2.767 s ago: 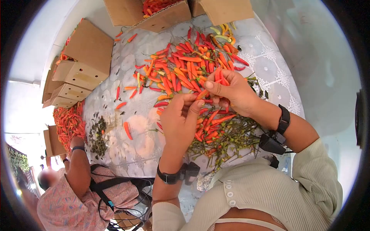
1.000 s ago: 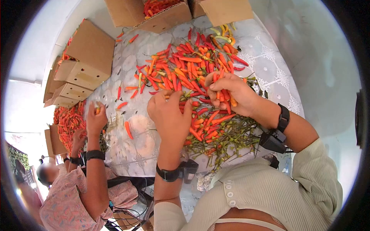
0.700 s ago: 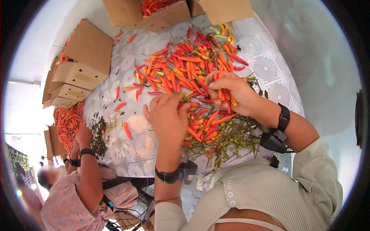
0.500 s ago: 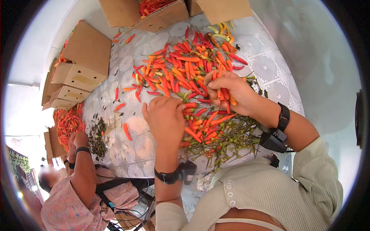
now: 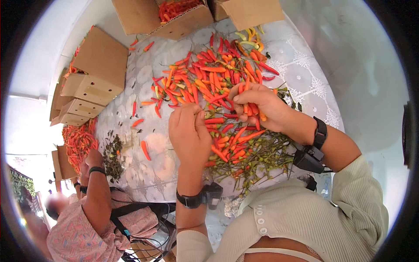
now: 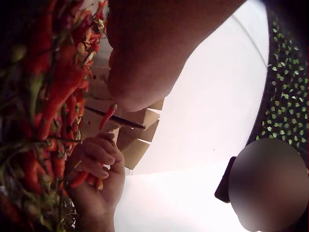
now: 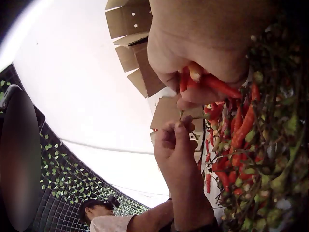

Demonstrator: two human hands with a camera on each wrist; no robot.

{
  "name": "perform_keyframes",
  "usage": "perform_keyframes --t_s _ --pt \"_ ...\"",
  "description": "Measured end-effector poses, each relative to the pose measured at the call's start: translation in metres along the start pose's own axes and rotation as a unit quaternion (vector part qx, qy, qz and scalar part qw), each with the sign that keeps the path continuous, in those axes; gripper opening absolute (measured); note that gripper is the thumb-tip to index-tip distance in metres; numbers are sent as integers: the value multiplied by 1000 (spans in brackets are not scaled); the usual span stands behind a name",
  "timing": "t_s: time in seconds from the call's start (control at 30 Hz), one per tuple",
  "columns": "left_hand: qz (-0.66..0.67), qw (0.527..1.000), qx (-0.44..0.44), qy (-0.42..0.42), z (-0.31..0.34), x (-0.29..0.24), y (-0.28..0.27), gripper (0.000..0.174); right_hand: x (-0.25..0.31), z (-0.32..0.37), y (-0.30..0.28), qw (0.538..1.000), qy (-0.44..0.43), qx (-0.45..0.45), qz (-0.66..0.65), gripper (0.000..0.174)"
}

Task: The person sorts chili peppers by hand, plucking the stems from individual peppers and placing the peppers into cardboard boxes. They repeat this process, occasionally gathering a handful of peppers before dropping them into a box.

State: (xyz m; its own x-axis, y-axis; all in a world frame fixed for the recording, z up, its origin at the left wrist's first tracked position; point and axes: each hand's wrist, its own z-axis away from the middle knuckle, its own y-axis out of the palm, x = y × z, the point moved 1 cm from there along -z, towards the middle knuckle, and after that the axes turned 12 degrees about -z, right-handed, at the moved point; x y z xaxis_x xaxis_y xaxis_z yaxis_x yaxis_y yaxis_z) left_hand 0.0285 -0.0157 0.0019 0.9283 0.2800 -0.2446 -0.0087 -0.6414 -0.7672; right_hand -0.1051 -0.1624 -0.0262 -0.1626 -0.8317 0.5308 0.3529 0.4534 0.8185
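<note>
My right hand (image 5: 267, 107) holds several red and orange chilies (image 5: 249, 109) in its curled fingers, above the chili pile (image 5: 192, 83) on the table. Close to its left, my left hand (image 5: 190, 135) has thumb and forefinger drawn together; the right wrist view shows this left hand (image 7: 177, 152) pinching a thin green stem (image 7: 181, 115) just below the right hand (image 7: 198, 43). In the left wrist view a red chili (image 6: 108, 117) hangs by the left hand (image 6: 145, 63), and the right hand (image 6: 99, 169) grips its bunch.
Green stems (image 5: 257, 168) lie heaped near the table's front edge. Cardboard boxes (image 5: 98, 65) with chilies stand at the left, another box (image 5: 183, 22) at the back. Dark scraps (image 5: 113, 159) lie left. A person in a patterned shirt (image 5: 83, 227) reaches into a chili heap (image 5: 78, 139).
My left hand has turned from lying spread over the chilies to a pinch near the right hand. The right hand keeps its bunch. The other person's raised hand has gone back to the heap.
</note>
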Motion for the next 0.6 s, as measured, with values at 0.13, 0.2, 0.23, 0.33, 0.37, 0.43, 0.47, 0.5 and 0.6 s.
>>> perform_keyframes --t_s 0.13,0.2,0.23,0.33,0.37,0.43,0.47,0.5,0.6 --pt "111 990 34 -81 5 -9 -3 6 -4 5 15 996 12 -30 82 22" --pt "164 979 67 -104 10 -14 0 6 -7 9 21 997 18 -33 75 27" --pt "190 971 84 -116 11 -15 1 6 -7 9 20 997 20 -25 70 28" --pt "138 985 91 -46 13 -15 5 7 -7 9 15 997 20 1 68 30" --pt "142 984 104 -35 12 -17 4 7 -6 9 14 997 18 10 75 30" --pt "151 979 133 -14 11 -22 2 8 -6 8 12 995 10 11 99 28" --pt "139 983 117 11 10 -22 3 8 -6 8 12 993 6 4 118 27" --pt "127 986 101 36 9 -23 5 8 -5 7 12 991 2 -4 137 26" --pt "119 987 111 16 9 -27 5 8 -5 7 11 983 -10 -7 181 24"
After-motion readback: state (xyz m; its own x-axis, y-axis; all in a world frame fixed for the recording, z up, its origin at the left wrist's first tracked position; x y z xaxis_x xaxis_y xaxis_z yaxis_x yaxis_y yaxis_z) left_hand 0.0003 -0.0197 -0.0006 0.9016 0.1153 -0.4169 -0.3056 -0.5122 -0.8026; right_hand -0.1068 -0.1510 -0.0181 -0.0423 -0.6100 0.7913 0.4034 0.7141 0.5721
